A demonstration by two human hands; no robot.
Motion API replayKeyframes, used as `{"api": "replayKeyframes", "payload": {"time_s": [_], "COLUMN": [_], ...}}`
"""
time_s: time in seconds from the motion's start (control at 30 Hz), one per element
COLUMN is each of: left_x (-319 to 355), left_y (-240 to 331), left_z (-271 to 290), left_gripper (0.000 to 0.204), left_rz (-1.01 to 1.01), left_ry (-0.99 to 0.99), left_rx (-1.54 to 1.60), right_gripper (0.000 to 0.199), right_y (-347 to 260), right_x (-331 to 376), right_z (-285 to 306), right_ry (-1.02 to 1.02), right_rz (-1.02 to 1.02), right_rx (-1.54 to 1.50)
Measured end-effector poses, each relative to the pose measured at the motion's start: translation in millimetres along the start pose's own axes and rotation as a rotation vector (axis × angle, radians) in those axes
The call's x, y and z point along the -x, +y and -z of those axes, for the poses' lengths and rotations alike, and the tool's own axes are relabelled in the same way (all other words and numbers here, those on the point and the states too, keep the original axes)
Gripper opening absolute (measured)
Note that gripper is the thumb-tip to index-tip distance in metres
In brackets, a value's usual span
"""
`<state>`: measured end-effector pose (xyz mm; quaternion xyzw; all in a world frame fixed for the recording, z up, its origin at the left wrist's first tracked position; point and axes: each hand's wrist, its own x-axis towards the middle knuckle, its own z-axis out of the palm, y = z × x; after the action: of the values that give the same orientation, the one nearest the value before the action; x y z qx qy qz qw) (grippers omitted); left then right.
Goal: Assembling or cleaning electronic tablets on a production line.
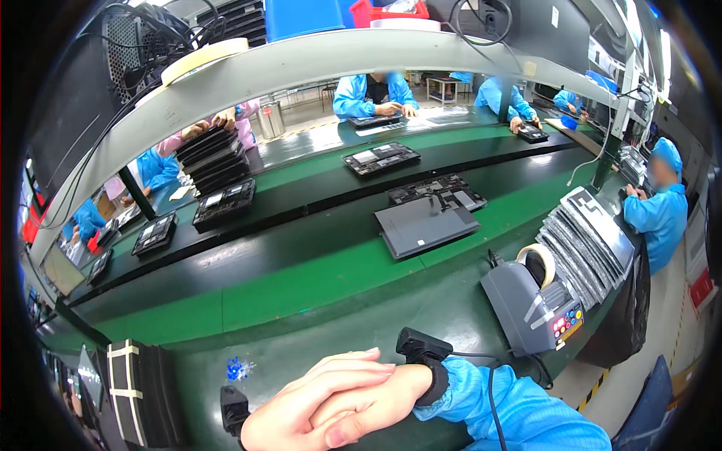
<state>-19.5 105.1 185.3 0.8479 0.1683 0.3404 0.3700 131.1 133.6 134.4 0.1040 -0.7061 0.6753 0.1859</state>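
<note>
My left hand [297, 402] and my right hand [387, 398] are pressed together over the near edge of the green bench [316, 323]. The left fingers lie straight and flat across the right hand. The right thumb shows below, but the other right fingers are hidden. No object shows between the hands. A black wrist device [423, 344] sits on the right wrist above a blue sleeve, and another black device [234, 406] is by the left wrist. Ahead lies a dark grey flat cover [425, 228], overlapping an opened laptop base [459, 194] with its inner parts exposed.
A grey tape dispenser [519, 304] stands right, beside a stack of silvery panels [579, 244]. Small blue bits [239, 368] lie left, near black panels [150, 395] with pale tape strips. Other laptop bases [381, 158] line the far conveyor. Co-workers sit beyond; one person [662, 203] stands right.
</note>
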Motion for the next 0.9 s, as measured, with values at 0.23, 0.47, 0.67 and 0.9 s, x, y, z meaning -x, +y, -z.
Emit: {"api": "replayKeyframes", "payload": {"time_s": [0.23,0.47,0.67,0.9], "left_x": [21.1,7.9,9.4,4.5], "left_y": [-21.0,-18.2,-19.8,-28.8], "left_z": [11.1,-2.9,-3.1,-7.9], "left_gripper": [0.076,0.065,0.059,0.061], "left_rz": [0.316,0.183,0.01,0.189], "left_ry": [0.375,0.501,0.53,0.487], "left_rx": [-0.528,-0.89,-0.911,-0.926], "right_gripper": [0.029,0.035,0.043,0.045], "right_y": [-11.8,-17.7,-13.0,-1.3], "right_x": [5.2,13.9,10.1,3.9], "right_z": [23.9,21.2,17.7,16.2], "right_ry": [0.299,0.488,0.6,0.815], "right_rz": [-0.09,-0.382,-0.492,-0.421], "right_rx": [0.737,0.428,0.096,0.21]}}
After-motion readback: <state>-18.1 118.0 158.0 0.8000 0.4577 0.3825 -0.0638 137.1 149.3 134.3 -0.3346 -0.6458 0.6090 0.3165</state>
